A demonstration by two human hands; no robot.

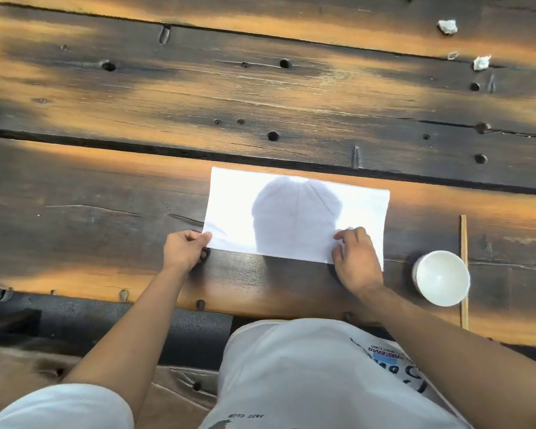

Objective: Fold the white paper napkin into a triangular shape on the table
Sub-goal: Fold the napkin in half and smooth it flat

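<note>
Dark, weathered planks make up the table (106, 187), streaked with orange where the light falls, and pocked with round holes and knots. From where I stand the person leans over its near edge, both bare forearms reaching forward from white short sleeves.

Furthest left, the left hand (184, 247) sits at the near-left corner of the white paper napkin (294, 216). Its thumb and fingers are curled around that corner and pinch it, with the fingertips tucked beneath the edge.

The napkin itself lies flat on the plank closest to the person, spread as a wide rectangle, slightly skewed so its right end sits nearer than its left. A rounded shadow of the person's head falls across its middle, and a faint crease runs up through that shadow.

Further right, the right hand (355, 258) rests on the napkin's near-right corner, its fingers bent and pointing left, the tips pressing or pinching a small wrinkle of paper. I cannot tell which.

Just beyond that hand a white bowl (441, 278) stands on the table, touching or nearly touching a thin wooden stick (463, 243) that lies along its right side. Far up in the right corner, small crumpled white scraps (447, 26) lie scattered on the planks.
</note>
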